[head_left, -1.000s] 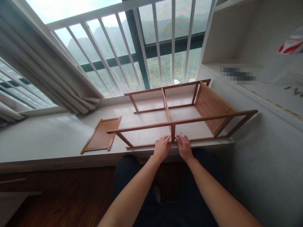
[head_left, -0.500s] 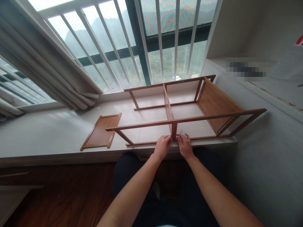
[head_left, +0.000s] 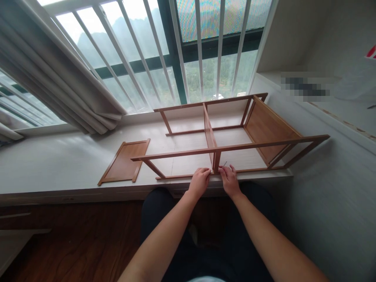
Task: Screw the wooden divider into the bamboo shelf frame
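A brown wooden shelf frame (head_left: 179,154) lies on its side on the white ledge, with a middle shelf panel (head_left: 208,131) and an end panel (head_left: 270,127) set between its sides. At the foot of the middle crosspiece (head_left: 216,161), my left hand (head_left: 199,182) is closed in a pinch just left of it; whatever its fingertips hold is too small to make out. My right hand (head_left: 230,183) is closed on the other side of the crosspiece. From its fingers a thin metal rod, apparently a hex key (head_left: 225,164), sticks up.
A loose wooden panel (head_left: 125,161) lies flat on the ledge (head_left: 58,164) to the left. Behind the frame is a barred window (head_left: 202,70), with a grey curtain (head_left: 70,78) on its left. A wall (head_left: 331,188) bounds the right side.
My left hand has shifted slightly left, its fingertips a little farther from the crosspiece. My right hand stays nearly in place with the thin rod. The frame has not moved.
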`<state>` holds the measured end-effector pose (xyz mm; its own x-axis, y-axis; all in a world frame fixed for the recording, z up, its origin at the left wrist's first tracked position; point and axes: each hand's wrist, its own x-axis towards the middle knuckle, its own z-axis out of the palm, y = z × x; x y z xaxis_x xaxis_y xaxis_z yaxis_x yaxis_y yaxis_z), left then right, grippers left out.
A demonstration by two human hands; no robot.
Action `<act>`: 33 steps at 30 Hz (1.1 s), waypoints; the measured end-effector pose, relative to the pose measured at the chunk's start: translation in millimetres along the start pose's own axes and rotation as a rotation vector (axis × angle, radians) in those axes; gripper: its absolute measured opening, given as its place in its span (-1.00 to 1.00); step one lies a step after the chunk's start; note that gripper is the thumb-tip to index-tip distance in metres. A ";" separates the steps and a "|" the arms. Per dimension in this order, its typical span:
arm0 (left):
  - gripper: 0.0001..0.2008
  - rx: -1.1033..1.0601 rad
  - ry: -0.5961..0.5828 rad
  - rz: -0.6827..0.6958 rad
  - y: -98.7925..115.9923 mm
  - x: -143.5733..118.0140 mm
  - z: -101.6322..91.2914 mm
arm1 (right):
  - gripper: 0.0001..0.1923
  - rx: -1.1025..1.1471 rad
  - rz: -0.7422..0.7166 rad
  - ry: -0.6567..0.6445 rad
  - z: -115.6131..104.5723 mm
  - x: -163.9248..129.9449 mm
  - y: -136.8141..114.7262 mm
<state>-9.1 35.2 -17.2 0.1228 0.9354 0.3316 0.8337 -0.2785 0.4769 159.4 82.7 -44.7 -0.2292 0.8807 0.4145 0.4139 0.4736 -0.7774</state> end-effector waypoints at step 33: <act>-0.66 -0.843 0.035 -0.550 60.4 -122.8 -14.7 | -0.76 0.159 0.145 -0.630 -14.7 -83.2 -71.6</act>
<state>18.3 -99.6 -17.2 -0.1918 0.9772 -0.0908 0.1148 0.1142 0.9868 161.8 -24.3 -16.5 -0.6722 0.7402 -0.0176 0.3550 0.3014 -0.8849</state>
